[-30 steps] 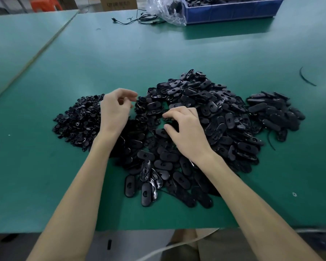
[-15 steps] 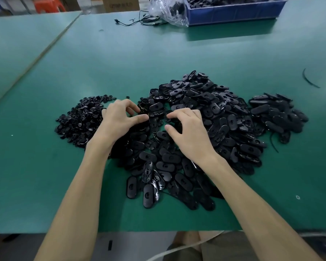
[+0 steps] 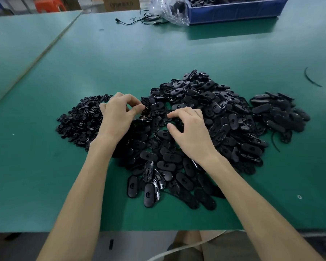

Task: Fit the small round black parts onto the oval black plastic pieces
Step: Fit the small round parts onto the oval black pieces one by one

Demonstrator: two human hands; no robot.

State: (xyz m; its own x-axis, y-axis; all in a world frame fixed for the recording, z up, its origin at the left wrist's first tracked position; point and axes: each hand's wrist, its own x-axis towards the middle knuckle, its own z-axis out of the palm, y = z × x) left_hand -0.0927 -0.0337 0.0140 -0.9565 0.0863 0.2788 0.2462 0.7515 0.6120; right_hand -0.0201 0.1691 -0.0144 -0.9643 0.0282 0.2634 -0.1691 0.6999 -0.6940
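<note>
A big heap of oval black plastic pieces covers the middle of the green table. To its left lies a smaller heap of small round black parts. My left hand hovers at the heap's left edge, thumb and forefinger pinched on a small black part that is mostly hidden. My right hand rests on the oval heap, its curled fingers and thumb gripping an oval piece underneath. A separate small pile of oval pieces sits at the right.
A blue bin holding more black parts stands at the far edge, beside a crumpled clear plastic bag and a black cable. A loose black strip lies at the right. The table's near edge runs just below the heap.
My left hand came down from above the round parts and moved right to the oval heap, fingers closing into a pinch. My right hand stayed on the heap, barely shifting.
</note>
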